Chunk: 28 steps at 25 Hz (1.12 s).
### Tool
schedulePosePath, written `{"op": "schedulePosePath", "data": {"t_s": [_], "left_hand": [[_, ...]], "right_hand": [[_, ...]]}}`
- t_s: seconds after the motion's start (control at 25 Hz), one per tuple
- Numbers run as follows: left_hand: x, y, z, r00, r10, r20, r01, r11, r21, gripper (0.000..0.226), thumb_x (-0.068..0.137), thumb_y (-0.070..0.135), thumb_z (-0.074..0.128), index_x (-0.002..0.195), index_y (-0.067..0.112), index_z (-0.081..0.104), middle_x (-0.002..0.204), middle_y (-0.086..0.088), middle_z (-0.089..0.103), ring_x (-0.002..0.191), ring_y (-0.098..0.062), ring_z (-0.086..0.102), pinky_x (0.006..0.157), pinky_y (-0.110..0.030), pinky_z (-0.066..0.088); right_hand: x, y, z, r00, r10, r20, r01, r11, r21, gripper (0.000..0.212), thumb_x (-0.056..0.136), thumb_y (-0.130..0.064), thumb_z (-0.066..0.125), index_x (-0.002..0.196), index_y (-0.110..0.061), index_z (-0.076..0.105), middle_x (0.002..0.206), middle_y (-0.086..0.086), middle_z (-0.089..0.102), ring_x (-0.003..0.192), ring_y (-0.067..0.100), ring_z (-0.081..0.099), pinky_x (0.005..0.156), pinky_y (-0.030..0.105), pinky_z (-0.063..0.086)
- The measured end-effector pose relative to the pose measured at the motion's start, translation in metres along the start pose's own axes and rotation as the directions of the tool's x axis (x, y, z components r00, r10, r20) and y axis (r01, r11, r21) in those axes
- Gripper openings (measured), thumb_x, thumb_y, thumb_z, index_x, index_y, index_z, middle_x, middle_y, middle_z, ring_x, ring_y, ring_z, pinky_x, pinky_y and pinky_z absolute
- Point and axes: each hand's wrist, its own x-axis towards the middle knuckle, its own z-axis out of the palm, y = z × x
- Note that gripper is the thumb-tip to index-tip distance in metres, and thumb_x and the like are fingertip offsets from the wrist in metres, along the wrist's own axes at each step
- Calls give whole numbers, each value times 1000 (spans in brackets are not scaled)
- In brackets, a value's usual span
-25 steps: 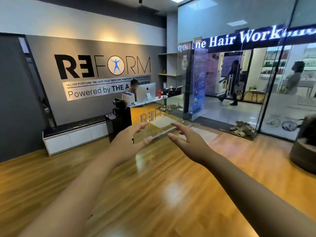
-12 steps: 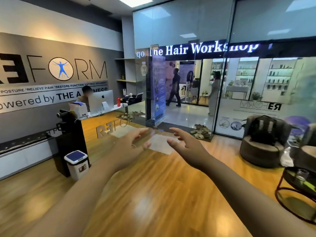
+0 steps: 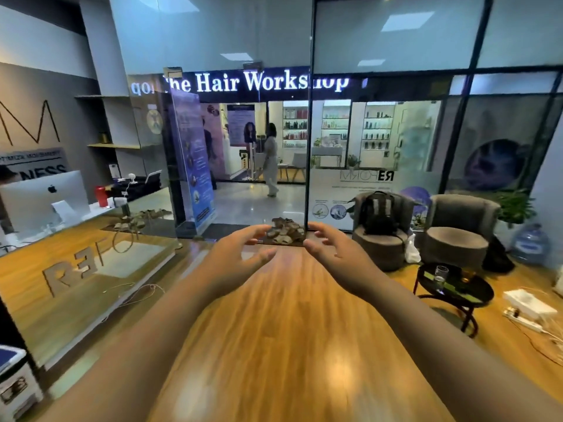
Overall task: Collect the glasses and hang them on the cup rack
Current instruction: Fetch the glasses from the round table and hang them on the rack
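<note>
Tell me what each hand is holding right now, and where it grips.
Nothing. The left hand and right hand are both empty, fingers loosely spread. The glass stands untouched on the round table.

Both forearms run off the bottom edge, so nothing of the person above them shows. The clear glass (image 3: 440, 274) on the round black table (image 3: 475, 295) is too small to tell whether it holds anything, and a second, amber object beside it is too blurred to name. The white bin (image 3: 15, 382) is cut by the left and bottom edges. The monitor (image 3: 42, 197) hides most of a seated person behind it. A backpack (image 3: 379, 211) covers the back of the left armchair (image 3: 380, 245). Shelved bottles across the corridor are too small to read.
</note>
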Motion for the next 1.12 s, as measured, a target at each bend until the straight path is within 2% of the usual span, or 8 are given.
{"op": "schedulePosePath", "data": {"t_s": [0.08, 0.2, 0.36, 0.6, 0.8, 1.12], "left_hand": [[35, -14, 11, 998, 49, 32, -48, 998, -33, 60, 96, 48, 67, 152, 33, 48, 148, 11, 58, 127, -3, 55, 105, -26, 43], [84, -31, 32, 992, 95, 79, -89, 993, -76, 61, 95, 48, 67, 152, 33, 49, 148, 12, 57, 129, -5, 56, 106, -27, 43], [149, -42, 65, 983, 150, 107, -133, 980, -145, 60, 94, 53, 66, 149, 35, 51, 142, 14, 61, 128, -5, 58, 111, -40, 50], [255, -51, 123, 978, 161, 132, -143, 980, -137, 61, 95, 56, 62, 152, 37, 48, 147, 15, 56, 131, -4, 54, 112, -37, 48], [361, -57, 165, 979, 157, 130, -144, 984, -103, 61, 95, 56, 63, 151, 37, 48, 148, 15, 56, 133, -6, 53, 112, -43, 49], [483, -64, 225, 969, 217, 123, -203, 972, -119, 62, 96, 56, 62, 153, 39, 46, 151, 14, 54, 135, -5, 51, 113, -37, 46]], "right_hand": [[17, 15, 2, 999, 39, -38, -40, 998, -41, 58, 101, -56, 56, 154, -35, 45, 150, -4, 55, 134, 14, 52, 100, 32, 46], [41, 41, -6, 989, 104, -101, -114, 988, -100, 59, 102, -57, 55, 156, -36, 42, 154, -3, 52, 139, 16, 50, 108, 40, 48], [76, 84, -25, 973, 170, -157, -189, 975, -115, 61, 102, -56, 54, 157, -36, 40, 157, -4, 49, 142, 14, 46, 103, 30, 41], [153, 168, -53, 965, 210, -154, -229, 967, -112, 61, 101, -57, 55, 157, -37, 39, 158, -4, 48, 143, 14, 45, 102, 29, 40], [234, 237, -92, 970, 201, -134, -220, 964, -147, 63, 100, -60, 54, 156, -37, 41, 156, -5, 51, 143, 14, 47, 108, 33, 42], [321, 319, -125, 960, 217, -176, -245, 956, -158, 61, 101, -57, 56, 156, -38, 41, 154, -3, 51, 140, 15, 48, 103, 29, 39]]}}
